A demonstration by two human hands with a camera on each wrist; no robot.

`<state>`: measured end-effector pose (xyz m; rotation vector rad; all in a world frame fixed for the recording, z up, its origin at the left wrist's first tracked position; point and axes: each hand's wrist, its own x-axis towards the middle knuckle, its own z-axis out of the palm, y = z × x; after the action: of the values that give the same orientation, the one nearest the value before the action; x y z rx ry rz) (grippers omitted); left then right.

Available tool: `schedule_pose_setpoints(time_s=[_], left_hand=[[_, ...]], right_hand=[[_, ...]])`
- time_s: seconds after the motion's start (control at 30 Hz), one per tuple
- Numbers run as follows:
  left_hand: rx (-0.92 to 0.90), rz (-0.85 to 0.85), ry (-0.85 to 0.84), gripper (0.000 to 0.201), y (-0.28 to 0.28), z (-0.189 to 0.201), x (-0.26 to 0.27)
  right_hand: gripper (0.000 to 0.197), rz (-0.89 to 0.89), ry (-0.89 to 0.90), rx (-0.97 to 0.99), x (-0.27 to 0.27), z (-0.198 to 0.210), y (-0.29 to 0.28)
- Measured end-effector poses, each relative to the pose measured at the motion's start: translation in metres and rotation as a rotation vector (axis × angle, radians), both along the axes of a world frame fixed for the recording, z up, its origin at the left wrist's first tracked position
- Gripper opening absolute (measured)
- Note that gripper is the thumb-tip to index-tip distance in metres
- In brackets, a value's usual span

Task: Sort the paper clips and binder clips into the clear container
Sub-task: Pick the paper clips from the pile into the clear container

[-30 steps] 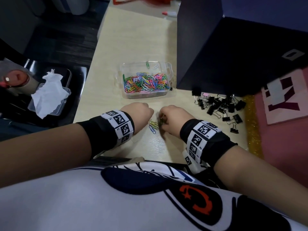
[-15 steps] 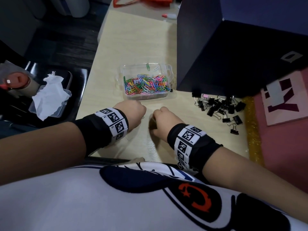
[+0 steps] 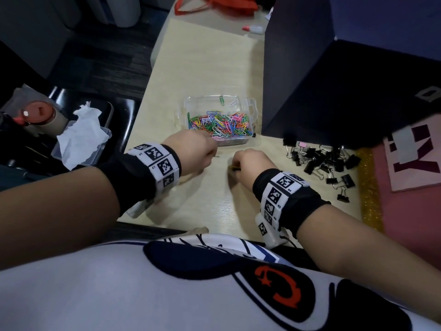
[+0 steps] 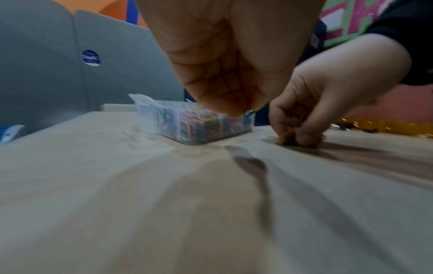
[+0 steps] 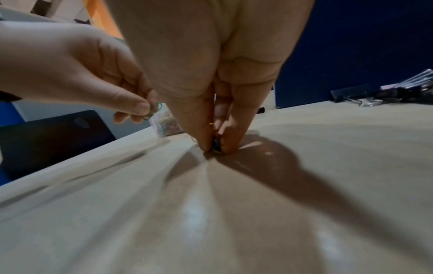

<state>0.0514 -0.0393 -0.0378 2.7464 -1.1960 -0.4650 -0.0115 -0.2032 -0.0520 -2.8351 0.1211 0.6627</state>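
A: What do the wrist views add?
B: The left hand (image 5: 77, 74) pinches a green paper clip (image 5: 154, 109) off the bench (image 3: 202, 68); the right hand (image 3: 248, 163) pinches a small bundle of clips (image 5: 215, 144) standing on end against the bench, barely seen from above.
A: And the box?
B: The clear container (image 3: 253, 111), at twelve o'clock of the hands, holds coloured paper clips (image 3: 222, 124). Binder clips (image 3: 322, 161) lie at three o'clock.

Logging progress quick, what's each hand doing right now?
Left hand: pinching a green paper clip.
Right hand: pinching a few paper clips against the table.
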Motion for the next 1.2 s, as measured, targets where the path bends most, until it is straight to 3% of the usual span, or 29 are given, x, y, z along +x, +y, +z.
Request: schedule_pose_setpoints(time_s=[0.17, 0.37, 0.47, 0.53, 0.63, 0.73, 0.87, 1.03, 1.2], left_hand=[[-0.249, 0.158, -0.046, 0.017, 0.008, 0.012, 0.025], [-0.176, 0.219, -0.056, 0.026, 0.011, 0.009, 0.051], [-0.132, 0.297, -0.14, 0.026, 0.017, 0.006, 0.053], [-0.091, 0.359, -0.217, 0.024, 0.023, 0.005, 0.053], [0.001, 0.359, -0.275, 0.026, 0.028, 0.003, 0.053], [0.018, 0.336, -0.282, 0.027, 0.029, 0.001, 0.052], [0.016, 0.314, -0.282, 0.027, 0.027, 0.0, 0.05], [0.087, 0.278, -0.22, 0.032, 0.021, -0.006, 0.047], [0.047, 0.347, -0.164, 0.029, 0.02, -0.006, 0.044]], right_hand=[[0.022, -0.128, -0.043, 0.063, 0.017, 0.015, -0.01], [0.016, -0.256, -0.271, 0.233, 0.051, 0.046, -0.005], [0.022, -0.237, -0.292, 0.187, 0.057, 0.054, -0.006], [0.021, -0.195, -0.22, 0.072, 0.054, 0.053, -0.008], [0.026, -0.047, 0.089, -0.163, 0.043, 0.041, -0.005], [0.024, 0.017, 0.254, -0.244, 0.028, 0.024, 0.002], [0.012, 0.037, 0.222, -0.228, 0.022, 0.014, 0.009], [0.022, 0.11, 0.198, -0.246, 0.022, 0.015, 0.01], [0.012, 0.017, 0.232, -0.193, 0.023, 0.01, 0.007]])
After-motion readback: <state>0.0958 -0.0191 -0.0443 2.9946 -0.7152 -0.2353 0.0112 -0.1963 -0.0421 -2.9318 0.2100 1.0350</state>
